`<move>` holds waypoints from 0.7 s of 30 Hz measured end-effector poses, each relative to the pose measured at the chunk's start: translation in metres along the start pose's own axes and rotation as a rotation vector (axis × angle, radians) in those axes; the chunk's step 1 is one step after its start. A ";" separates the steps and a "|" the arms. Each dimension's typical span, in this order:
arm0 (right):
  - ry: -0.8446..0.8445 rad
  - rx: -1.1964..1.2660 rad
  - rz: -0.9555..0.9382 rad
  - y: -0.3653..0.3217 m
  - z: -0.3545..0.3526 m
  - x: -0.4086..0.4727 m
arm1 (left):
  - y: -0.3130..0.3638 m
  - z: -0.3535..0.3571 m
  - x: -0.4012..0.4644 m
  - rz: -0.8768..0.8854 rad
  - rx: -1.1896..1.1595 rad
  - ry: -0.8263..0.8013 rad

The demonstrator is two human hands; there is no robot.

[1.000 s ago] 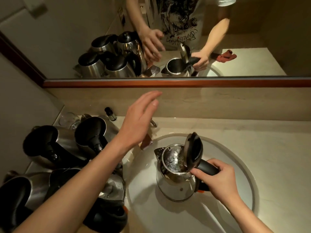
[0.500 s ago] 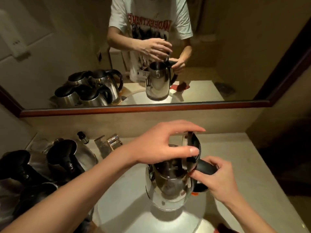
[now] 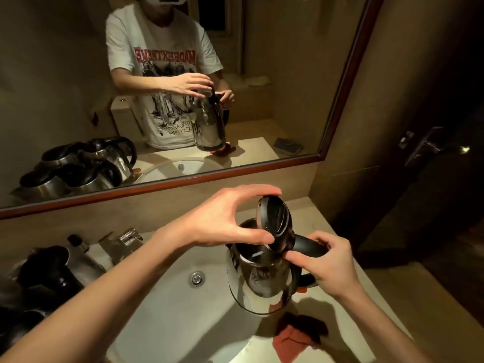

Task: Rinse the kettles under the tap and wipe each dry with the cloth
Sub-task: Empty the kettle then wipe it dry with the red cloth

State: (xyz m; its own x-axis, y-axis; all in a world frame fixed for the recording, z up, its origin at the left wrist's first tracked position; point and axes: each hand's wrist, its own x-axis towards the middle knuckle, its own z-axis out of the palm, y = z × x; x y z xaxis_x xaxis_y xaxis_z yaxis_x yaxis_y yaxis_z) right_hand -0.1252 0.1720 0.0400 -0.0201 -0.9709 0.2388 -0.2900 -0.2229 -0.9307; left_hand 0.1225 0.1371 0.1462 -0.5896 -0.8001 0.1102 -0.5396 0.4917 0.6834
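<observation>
Right hand (image 3: 330, 263) grips the black handle (image 3: 309, 248) of a steel kettle (image 3: 262, 281), held up over the sink (image 3: 167, 310). Left hand (image 3: 222, 221) pinches the raised black lid (image 3: 276, 222), forefinger on its top edge, thumb at its lower edge. Red cloth (image 3: 293, 339) lies on the sink rim below the kettle. More kettles (image 3: 49, 271) crowd the counter at left, near the tap (image 3: 128, 238). Mirror (image 3: 183, 87) behind.

What we cannot make out

We see the left-hand kettles (image 3: 39, 279) cut off by the frame edge, and the held kettle (image 3: 262, 279) hides part of the red cloth (image 3: 296, 339).
</observation>
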 end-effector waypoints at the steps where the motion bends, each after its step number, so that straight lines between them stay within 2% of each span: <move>1: 0.012 -0.011 0.001 0.003 -0.008 -0.001 | 0.003 0.004 0.003 -0.002 0.010 0.000; 13: -0.031 0.045 0.051 0.069 -0.107 0.021 | 0.022 0.090 0.073 -0.116 -0.017 0.040; 21: -0.038 0.054 0.076 0.122 -0.133 0.032 | -0.011 0.154 0.093 -0.273 -0.073 -0.013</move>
State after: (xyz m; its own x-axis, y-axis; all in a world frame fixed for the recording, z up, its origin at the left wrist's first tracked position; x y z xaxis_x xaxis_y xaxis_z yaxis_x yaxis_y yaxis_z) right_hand -0.2883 0.1254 -0.0291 -0.0031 -0.9875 0.1576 -0.2366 -0.1524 -0.9596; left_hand -0.0187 0.1102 0.0377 -0.4361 -0.8949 -0.0946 -0.6352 0.2317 0.7368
